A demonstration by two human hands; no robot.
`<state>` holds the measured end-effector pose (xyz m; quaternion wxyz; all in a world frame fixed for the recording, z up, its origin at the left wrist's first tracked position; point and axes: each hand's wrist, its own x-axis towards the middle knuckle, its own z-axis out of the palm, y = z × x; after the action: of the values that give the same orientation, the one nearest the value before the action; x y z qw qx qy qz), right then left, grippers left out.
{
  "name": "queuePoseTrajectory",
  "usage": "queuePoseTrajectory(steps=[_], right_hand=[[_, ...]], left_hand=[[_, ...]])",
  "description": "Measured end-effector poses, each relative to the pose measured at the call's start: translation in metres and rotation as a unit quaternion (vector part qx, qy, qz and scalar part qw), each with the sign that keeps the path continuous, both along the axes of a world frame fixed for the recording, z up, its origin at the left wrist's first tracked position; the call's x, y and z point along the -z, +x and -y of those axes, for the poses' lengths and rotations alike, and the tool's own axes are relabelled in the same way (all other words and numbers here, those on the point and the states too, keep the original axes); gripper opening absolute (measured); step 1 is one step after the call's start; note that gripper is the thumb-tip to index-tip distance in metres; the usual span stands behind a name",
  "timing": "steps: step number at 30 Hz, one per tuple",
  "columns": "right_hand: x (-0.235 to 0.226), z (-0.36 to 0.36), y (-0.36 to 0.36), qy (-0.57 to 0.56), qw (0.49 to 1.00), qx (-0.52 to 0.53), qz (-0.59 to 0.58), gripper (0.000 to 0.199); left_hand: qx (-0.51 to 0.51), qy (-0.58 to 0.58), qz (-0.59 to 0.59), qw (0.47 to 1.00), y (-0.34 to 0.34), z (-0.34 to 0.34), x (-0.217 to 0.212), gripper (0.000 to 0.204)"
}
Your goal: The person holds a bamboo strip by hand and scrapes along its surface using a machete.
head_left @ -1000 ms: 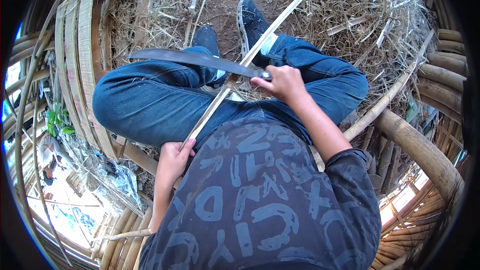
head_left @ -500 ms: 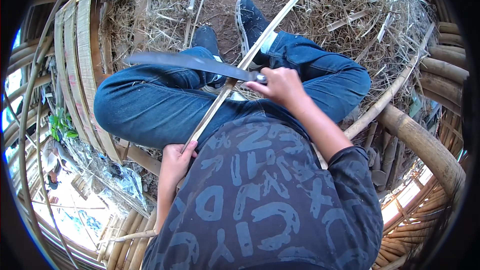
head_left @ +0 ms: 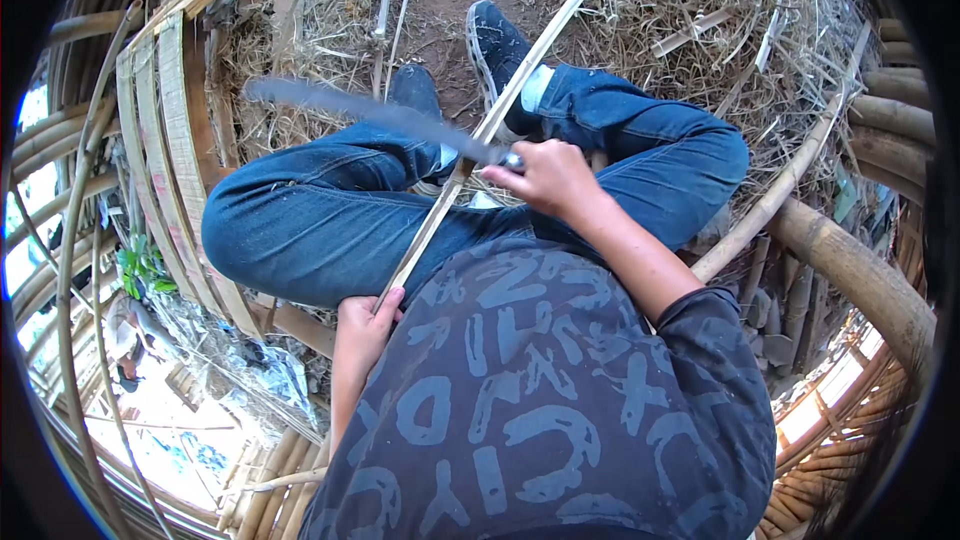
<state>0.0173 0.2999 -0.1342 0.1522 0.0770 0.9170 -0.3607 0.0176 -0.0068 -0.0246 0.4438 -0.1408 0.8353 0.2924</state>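
A long pale bamboo strip [head_left: 541, 48] runs slantwise over my lap, from beside my left hip to past my feet. Its near end sits in the closed fingers of my left hand [head_left: 368, 323], with the thumb along the top. My right hand [head_left: 548, 178] is wrapped round the handle of a machete [head_left: 372, 116]. The dark blade points left across the strip and is slightly blurred. Near its handle end the blade meets or overlaps the strip; whether it cuts in, I cannot tell. A dark node shows on the strip just below the blade.
My crossed legs in jeans [head_left: 310, 210] lie under the strip. Wooden slats [head_left: 170, 130] stand at the left. Dry straw [head_left: 650, 0] and bamboo scraps cover the ground ahead. Thick bamboo poles [head_left: 850, 270] frame the right side. Plastic sheeting [head_left: 270, 380] lies at lower left.
The machete blade has tilted a little, its handle end lower than before. The strip's far end has shifted slightly left. Both hands keep their hold, and the whole view has moved slightly.
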Motion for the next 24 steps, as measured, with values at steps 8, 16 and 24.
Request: queuePoseTrajectory(steps=[8,16,24], right_hand=[[0.058,-0.087,-0.006,0.093,0.993,0.053,0.048,0.066],[0.019,-0.047,-0.004,0.053,0.996,0.077,0.003,0.071],[0.057,-0.081,-0.004,0.125,0.989,-0.057,-0.057,0.065]], left_hand=[[0.001,0.014,-0.012,1.0,0.007,0.006,0.005,0.045],[-0.017,0.0,-0.005,1.0,0.007,-0.001,0.0,0.045],[-0.009,0.003,-0.003,1.0,0.002,-0.006,-0.004,0.043]])
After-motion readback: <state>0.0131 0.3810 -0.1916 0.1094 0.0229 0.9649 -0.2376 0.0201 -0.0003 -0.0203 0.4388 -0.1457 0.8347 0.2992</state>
